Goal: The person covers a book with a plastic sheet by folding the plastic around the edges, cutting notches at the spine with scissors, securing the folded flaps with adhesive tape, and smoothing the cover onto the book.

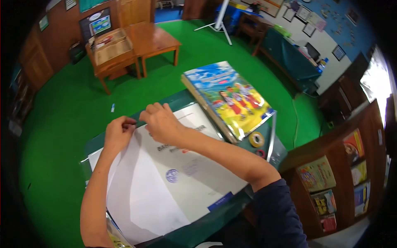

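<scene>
An open book (206, 173) lies in front of me, its page printed with a title and marked with purple stamps. A blank white page (140, 194) curves up over its left part. My left hand (119, 134) is closed, pinching the top corner of that blank page. Beside it, at the top edge of the book, my right hand (159, 120) has its fingers curled in. Whatever is between the right fingertips is hidden or too small to make out. My right forearm crosses the printed page and covers some of the title.
A thick stack of colourful books (231, 99) lies right of the open book. Near it are a roll of tape (256, 139) and a metal ruler-like strip (271, 136). The dark green tabletop (186, 99) shows around them. A wooden book rack (339, 182) stands at right.
</scene>
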The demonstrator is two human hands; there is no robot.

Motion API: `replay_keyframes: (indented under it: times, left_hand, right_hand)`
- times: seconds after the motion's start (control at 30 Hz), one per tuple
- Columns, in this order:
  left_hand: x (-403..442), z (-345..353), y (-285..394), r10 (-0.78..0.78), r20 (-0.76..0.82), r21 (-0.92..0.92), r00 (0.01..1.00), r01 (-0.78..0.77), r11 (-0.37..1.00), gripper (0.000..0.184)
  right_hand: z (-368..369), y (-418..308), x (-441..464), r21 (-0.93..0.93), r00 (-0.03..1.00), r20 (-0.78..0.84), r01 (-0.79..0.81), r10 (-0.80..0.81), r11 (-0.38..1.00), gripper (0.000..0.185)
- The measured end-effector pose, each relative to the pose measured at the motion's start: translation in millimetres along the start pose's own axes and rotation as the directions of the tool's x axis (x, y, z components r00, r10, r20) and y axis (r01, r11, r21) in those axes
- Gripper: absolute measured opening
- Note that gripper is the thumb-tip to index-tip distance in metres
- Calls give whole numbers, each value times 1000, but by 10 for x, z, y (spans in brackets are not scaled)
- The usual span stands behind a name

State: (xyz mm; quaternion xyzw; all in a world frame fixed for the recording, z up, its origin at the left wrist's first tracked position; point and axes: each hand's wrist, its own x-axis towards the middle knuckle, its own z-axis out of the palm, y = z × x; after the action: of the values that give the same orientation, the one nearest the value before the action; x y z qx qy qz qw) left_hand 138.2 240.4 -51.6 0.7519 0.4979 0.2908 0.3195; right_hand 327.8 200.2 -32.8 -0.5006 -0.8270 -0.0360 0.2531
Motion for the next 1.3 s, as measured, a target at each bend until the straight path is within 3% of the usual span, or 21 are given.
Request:
replay_keyframes:
  times: [0.17, 0.2, 0.23, 0.27, 0.3, 0.37, 0.47, 0.57, 0.63, 0.7, 0.73, 0.8, 0.9, 0.97, 1.03, 1.13, 1.23, 1.3]
  left_hand:
    - [-113, -12, 143, -64, -77, 180, 995, 78, 981, 12]
    - [-115, 2, 131, -66, -97, 176, 993, 83, 981, 13]
    - [-112, 39, 111, -69, -116, 172, 991, 89, 981, 13]
    - [-106, 86, 91, -73, -135, 169, 988, 96, 981, 14]
    - [-98, 124, 86, -76, -155, 167, 985, 102, 981, 15]
    - [-83, 156, 95, -80, -159, 183, 984, 109, 977, 16]
    - [-61, 152, 85, -118, -169, 215, 979, 153, 965, 20]
    - [-6, 157, 15, -189, -168, 171, 967, 217, 961, 23]
    - [51, 176, -138, -221, -165, 111, 961, 241, 964, 21]
    - [31, 110, -174, -125, -137, 89, 983, 138, 986, 19]
    - [15, 82, -165, -138, -166, 101, 976, 156, 983, 19]
    - [8, 67, -122, -118, -113, 134, 987, 133, 982, 16]
    - [14, 13, -78, -123, -100, 145, 987, 137, 980, 15]
    - [28, -5, -69, -117, -62, 146, 991, 125, 981, 13]
    - [37, -14, -73, -109, -50, 133, 993, 115, 984, 13]
    - [29, -37, -68, -58, 3, 96, 998, 57, 994, 11]
    - [-7, -63, -16, -76, 36, 29, 996, 75, 997, 10]
    - [-12, -100, 37, -78, 68, -34, 995, 81, 996, 9]
  right_hand:
    - [-856, 22, -811, -3, 999, -39, 33, -33, 999, 13]
    - [-1066, 80, -1018, -55, 999, -17, -34, 33, 998, 11]
    - [-1317, 130, -1214, 6, 985, 24, -170, 170, 985, 10]
    - [-1429, 254, -1428, 27, 976, -42, -213, 214, 977, 9]
    - [-1597, 338, -1668, -51, 924, 27, -379, 380, 924, 9]
    - [-1861, 473, -2070, -80, 863, 110, -486, 493, 870, 10]
    - [-1870, 629, -2571, -76, 874, 203, -436, 442, 897, 16]
    - [-1719, 549, -2732, -170, 885, 116, -430, 451, 887, 21]
    - [-1578, 512, -2701, -258, 898, 37, -416, 439, 872, 27]
    - [-1584, 465, -2620, -291, 884, 32, -438, 467, 850, 34]
    - [-1605, 462, -2578, -271, 897, 36, -415, 440, 869, 34]
    - [-1678, 480, -2530, -305, 858, 179, -418, 482, 856, 33]
    - [-1816, 476, -2494, -301, 885, 228, -332, 405, 894, 32]
    - [-1932, 388, -2457, -353, 869, 219, -353, 444, 866, 30]
    - [-2149, 214, -2334, -360, 768, 241, -497, 593, 790, 29]
    - [-2459, 26, -2051, -322, 820, 144, -490, 553, 810, 31]
    - [-2528, 74, -1500, -259, 833, 175, -476, 525, 840, 34]
    - [-2451, 245, -1030, -112, 916, 236, -305, 324, 946, 33]
